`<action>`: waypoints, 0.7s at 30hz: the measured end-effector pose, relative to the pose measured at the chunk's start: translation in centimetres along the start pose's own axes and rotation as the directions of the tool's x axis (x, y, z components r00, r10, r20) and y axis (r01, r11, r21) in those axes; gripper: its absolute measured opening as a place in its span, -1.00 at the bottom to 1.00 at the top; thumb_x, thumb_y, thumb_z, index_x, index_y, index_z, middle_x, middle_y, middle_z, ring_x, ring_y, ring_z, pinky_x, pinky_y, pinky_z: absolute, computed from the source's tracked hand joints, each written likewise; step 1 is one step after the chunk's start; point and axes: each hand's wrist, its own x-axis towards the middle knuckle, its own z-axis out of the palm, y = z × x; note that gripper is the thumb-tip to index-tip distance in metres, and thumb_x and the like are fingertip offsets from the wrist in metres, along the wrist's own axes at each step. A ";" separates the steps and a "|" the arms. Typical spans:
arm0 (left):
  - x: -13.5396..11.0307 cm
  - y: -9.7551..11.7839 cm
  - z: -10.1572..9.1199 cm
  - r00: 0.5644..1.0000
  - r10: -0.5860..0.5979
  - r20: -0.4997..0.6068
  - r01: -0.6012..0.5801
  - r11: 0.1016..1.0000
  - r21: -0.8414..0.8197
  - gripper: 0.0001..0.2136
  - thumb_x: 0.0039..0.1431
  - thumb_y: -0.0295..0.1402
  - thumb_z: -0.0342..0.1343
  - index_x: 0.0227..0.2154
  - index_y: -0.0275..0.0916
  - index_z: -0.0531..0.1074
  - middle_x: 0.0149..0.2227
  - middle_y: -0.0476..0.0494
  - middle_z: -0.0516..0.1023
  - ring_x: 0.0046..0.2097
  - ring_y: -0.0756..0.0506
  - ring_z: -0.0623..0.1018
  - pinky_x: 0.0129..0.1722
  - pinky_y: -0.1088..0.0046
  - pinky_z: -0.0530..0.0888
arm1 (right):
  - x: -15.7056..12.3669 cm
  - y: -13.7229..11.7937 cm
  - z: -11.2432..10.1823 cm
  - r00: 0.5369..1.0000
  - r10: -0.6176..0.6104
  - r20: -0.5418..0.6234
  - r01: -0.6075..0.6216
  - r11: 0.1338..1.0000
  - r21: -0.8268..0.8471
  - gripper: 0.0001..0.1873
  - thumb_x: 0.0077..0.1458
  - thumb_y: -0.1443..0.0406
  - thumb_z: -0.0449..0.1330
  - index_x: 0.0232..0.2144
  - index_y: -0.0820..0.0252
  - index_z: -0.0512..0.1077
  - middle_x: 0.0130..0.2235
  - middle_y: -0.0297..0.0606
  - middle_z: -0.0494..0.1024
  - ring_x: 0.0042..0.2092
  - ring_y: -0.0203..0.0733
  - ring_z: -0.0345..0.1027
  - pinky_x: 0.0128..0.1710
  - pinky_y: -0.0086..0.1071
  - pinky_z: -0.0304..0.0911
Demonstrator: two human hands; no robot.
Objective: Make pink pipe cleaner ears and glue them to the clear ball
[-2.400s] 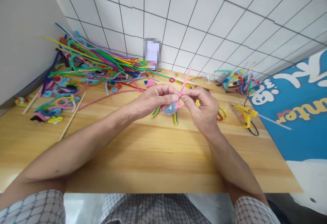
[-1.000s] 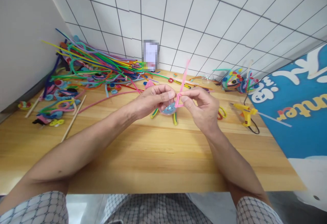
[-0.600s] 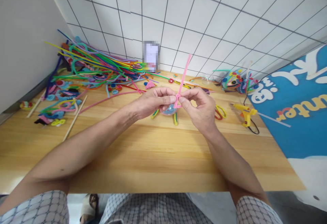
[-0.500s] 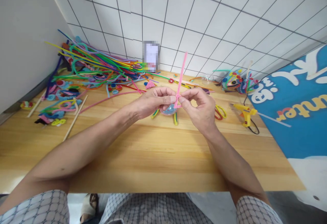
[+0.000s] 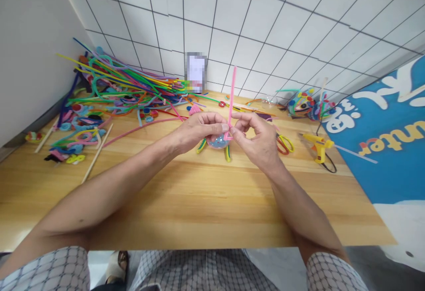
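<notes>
A pink pipe cleaner (image 5: 233, 89) stands nearly upright between my hands, its lower end bent into a small angular shape. My left hand (image 5: 207, 128) pinches it from the left with thumb and fingers. From the right, the thumb and forefinger of my right hand (image 5: 255, 138) close on the same bent part. Just below my fingers shows a clear shiny ball (image 5: 218, 142), partly covered by my left hand; whether it rests on the table or is held, I cannot tell. Behind it stick out the green and yellow handles of a tool (image 5: 227, 154).
Many coloured pipe cleaners (image 5: 133, 78) lie heaped at the back left, with small craft pieces (image 5: 75, 145) and wooden sticks (image 5: 98, 154). To the right are scissors (image 5: 286, 144), a yellow glue gun (image 5: 319, 146) and decorated balls (image 5: 302, 103). A phone (image 5: 196, 72) leans on the tiled wall.
The upright end of the pink pipe cleaner has tilted a little to the left. My right hand has shifted slightly left, its forefinger raised more. My left hand stays nearly in place.
</notes>
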 end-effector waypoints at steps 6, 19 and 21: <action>0.0 0.0 0.3 1.000 -0.009 -0.001 0.009 1.000 -0.003 -0.75 0.13 -0.21 0.45 -0.43 -0.28 0.59 -0.58 0.03 0.45 -0.53 0.08 0.36 -0.50 0.56 0.28 | 0.3 0.7 -0.1 0.955 0.250 0.161 -0.290 0.901 0.323 -0.77 0.08 0.26 0.40 -0.16 0.11 0.61 -0.33 -0.36 0.62 -0.31 -0.24 0.46 -0.25 -0.30 0.42; 0.0 0.2 0.4 0.997 -0.047 -0.061 0.051 0.997 0.054 -0.88 0.05 -0.32 0.32 -0.43 -0.25 0.56 -0.60 0.06 0.43 -0.54 0.07 0.34 -0.51 0.55 0.24 | 0.5 1.4 0.5 0.941 0.256 0.219 -0.331 0.825 0.458 -0.80 0.05 0.31 0.42 -0.24 0.06 0.54 -0.28 -0.37 0.60 -0.25 -0.23 0.46 -0.18 -0.29 0.46; -0.1 0.3 0.5 0.996 -0.052 -0.072 0.057 0.996 0.064 -0.89 0.04 -0.32 0.31 -0.43 -0.24 0.55 -0.59 0.07 0.42 -0.54 0.07 0.34 -0.51 0.54 0.24 | 0.5 1.3 0.6 0.941 0.256 0.220 -0.331 0.823 0.461 -0.80 0.05 0.31 0.42 -0.24 0.05 0.54 -0.27 -0.38 0.60 -0.24 -0.23 0.47 -0.17 -0.29 0.46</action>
